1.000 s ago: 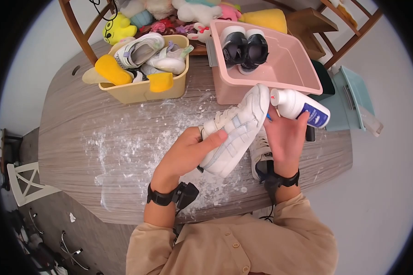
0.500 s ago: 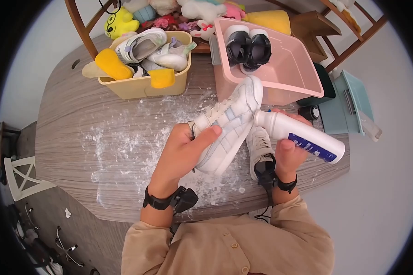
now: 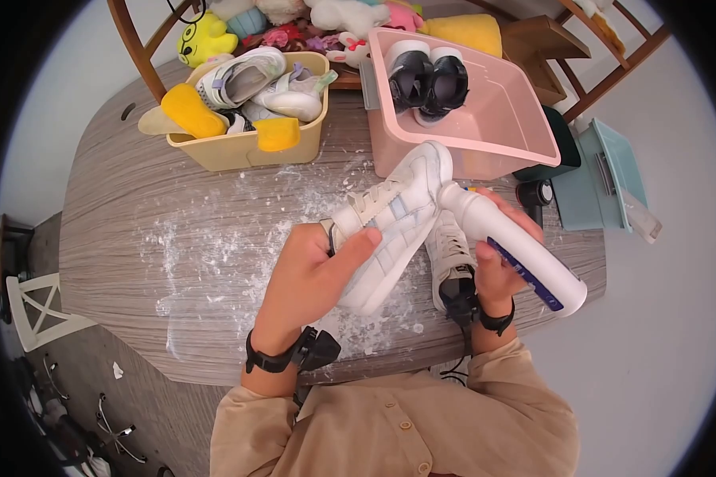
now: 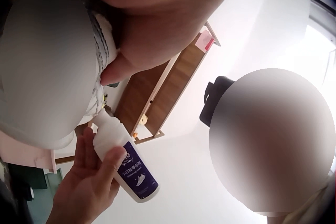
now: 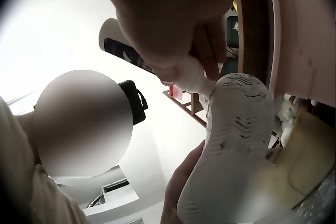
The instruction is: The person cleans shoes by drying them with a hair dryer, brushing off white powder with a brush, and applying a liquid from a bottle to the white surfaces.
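Note:
A white shoe (image 3: 402,203) is gripped at its heel end by my left hand (image 3: 314,274), thumb on its side, toe tilted up and away. My right hand (image 3: 505,266) holds a white bottle (image 3: 525,254) with a blue label, its top against the side of the shoe near the toe. In the right wrist view the patterned sole (image 5: 239,113) faces the camera, and the bottle neck (image 5: 194,77) meets the toe edge. The left wrist view shows the bottle (image 4: 126,161) with fingers behind it and the thumb in front. A second shoe (image 3: 451,254) lies on the table underneath.
White residue marks the wooden table (image 3: 135,207). Behind stand a yellow bin (image 3: 239,155) with shoes and yellow sponges, and a pink bin (image 3: 493,151) with dark shoes. A black object (image 3: 535,193) and a teal container (image 3: 581,191) are at the right, plush toys (image 3: 203,40) at the back.
The bottle has swung from beyond the toe down to the shoe's side, its base now lower and nearer the body. My right fingers have closed round it. The left hand keeps its grip.

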`<action>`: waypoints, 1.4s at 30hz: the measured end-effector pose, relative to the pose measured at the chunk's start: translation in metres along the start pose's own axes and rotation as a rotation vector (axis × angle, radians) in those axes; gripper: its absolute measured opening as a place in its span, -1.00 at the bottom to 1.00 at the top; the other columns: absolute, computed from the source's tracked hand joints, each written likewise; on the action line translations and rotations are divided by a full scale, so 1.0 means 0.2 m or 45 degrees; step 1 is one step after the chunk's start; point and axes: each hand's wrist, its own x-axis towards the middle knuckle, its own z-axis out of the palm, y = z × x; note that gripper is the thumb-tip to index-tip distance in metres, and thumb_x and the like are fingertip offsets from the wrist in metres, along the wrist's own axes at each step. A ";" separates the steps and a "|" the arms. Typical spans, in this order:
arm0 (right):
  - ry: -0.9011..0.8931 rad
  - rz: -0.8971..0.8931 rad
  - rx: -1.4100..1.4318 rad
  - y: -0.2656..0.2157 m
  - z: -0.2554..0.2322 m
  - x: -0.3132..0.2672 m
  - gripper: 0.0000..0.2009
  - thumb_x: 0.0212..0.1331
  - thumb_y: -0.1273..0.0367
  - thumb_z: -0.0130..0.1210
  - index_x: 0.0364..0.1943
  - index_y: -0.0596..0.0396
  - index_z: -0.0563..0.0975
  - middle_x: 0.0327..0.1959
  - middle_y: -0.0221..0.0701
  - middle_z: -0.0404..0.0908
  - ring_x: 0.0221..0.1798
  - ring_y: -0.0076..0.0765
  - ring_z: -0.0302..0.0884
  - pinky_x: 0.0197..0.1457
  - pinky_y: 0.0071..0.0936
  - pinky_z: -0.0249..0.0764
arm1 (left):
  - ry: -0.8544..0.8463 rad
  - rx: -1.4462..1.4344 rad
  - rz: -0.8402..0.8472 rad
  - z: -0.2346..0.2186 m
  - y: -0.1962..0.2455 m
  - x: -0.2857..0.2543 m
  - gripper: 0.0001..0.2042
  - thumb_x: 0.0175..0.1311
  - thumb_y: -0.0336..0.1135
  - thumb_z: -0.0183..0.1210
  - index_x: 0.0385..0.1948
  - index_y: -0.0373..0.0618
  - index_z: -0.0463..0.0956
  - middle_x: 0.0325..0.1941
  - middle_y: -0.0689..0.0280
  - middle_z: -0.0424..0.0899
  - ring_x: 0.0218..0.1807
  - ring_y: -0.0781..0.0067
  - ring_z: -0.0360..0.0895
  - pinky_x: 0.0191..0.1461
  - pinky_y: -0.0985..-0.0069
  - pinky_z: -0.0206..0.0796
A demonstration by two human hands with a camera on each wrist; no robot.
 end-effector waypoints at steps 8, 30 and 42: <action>0.028 0.007 -0.002 0.00 0.00 0.01 -0.48 -0.03 0.21 0.35 -0.08 0.30 0.45 -0.03 -0.02 0.55 0.05 -0.08 0.52 0.12 -0.28 0.41 | -0.007 0.056 0.037 -0.01 -0.02 0.00 -0.72 0.24 -0.22 0.14 -0.40 -0.34 0.58 -0.65 0.38 0.54 -0.58 0.71 0.36 -0.51 0.61 0.23; 0.268 0.462 -0.023 -0.06 0.03 0.01 -0.52 0.01 0.37 0.31 -0.01 0.29 0.40 -0.13 -0.32 0.52 -0.12 -0.46 0.47 -0.01 -0.53 0.40 | 0.089 0.747 0.538 -0.01 -0.01 -0.03 -0.83 0.09 -0.33 0.20 -0.54 -0.27 0.56 -0.69 0.02 0.47 -0.61 -0.04 0.45 -0.55 0.30 0.27; 0.348 0.458 -0.004 0.01 -0.01 0.02 -0.69 0.07 0.42 0.26 -0.16 0.28 0.45 -0.27 -0.36 0.55 -0.29 -0.55 0.48 -0.18 -0.58 0.44 | 0.066 1.000 0.693 -0.02 -0.04 -0.05 -0.85 0.03 -0.34 0.22 -0.47 -0.25 0.60 -0.61 0.07 0.56 -0.54 0.01 0.50 -0.49 0.29 0.34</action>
